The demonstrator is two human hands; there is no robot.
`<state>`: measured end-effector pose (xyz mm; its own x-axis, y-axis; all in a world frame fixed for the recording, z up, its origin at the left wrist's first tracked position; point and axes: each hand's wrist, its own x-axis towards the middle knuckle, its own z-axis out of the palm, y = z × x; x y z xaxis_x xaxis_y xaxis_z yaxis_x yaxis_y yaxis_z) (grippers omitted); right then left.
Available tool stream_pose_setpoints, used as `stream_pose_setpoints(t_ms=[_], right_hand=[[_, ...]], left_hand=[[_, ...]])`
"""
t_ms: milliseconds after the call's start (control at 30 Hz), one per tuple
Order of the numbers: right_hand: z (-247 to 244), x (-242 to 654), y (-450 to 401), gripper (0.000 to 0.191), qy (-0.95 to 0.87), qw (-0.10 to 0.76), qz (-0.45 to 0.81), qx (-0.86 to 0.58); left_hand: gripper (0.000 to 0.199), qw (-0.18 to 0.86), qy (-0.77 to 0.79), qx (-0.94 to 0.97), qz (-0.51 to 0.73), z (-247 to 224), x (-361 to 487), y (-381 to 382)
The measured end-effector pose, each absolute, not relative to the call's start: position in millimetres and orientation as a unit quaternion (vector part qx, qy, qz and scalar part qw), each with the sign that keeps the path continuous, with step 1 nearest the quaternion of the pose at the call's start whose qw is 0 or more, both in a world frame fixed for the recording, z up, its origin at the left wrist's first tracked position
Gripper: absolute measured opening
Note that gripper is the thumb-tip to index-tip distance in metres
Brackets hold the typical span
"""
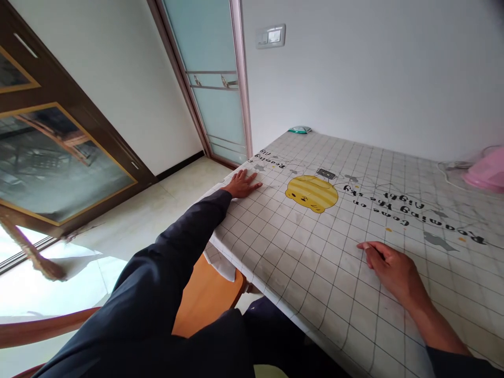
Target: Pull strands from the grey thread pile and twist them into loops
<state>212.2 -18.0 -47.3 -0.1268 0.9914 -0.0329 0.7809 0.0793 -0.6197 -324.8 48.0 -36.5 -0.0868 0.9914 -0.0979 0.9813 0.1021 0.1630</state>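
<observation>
A white tablecloth with a black grid, upside-down lettering and a yellow cartoon bear balloon covers the table. My left hand lies flat near its left edge, fingers spread, to the left of the balloon print. On the nearer right part of the cloth, below the printed lettering, is my right hand. Its fingers are curled in, with the index finger bent forward toward the left. Nothing shows in either hand.
At the table's far corner lies a small green-and-white item. A pink object and a pale cable are at the far right. An orange-brown wooden seat is by the near-left edge. Beyond stand a glass door and a wall switch.
</observation>
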Motion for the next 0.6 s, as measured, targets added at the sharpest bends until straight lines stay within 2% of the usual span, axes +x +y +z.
stream_pose_setpoints(t_ms=[433, 600], right_hand=[[-38.7, 204.2, -23.3, 0.052, -0.714, 0.208, 0.237, -0.625], [-36.7, 204.5, -20.7, 0.048, -0.72, 0.21, 0.258, -0.609]], left_hand=[[0.088, 0.066, 0.715, 0.689, 0.095, -44.4, -349.5, 51.9], [0.084, 0.006, 0.691, 0.702, 0.171, -33.6, -304.0, 32.0]])
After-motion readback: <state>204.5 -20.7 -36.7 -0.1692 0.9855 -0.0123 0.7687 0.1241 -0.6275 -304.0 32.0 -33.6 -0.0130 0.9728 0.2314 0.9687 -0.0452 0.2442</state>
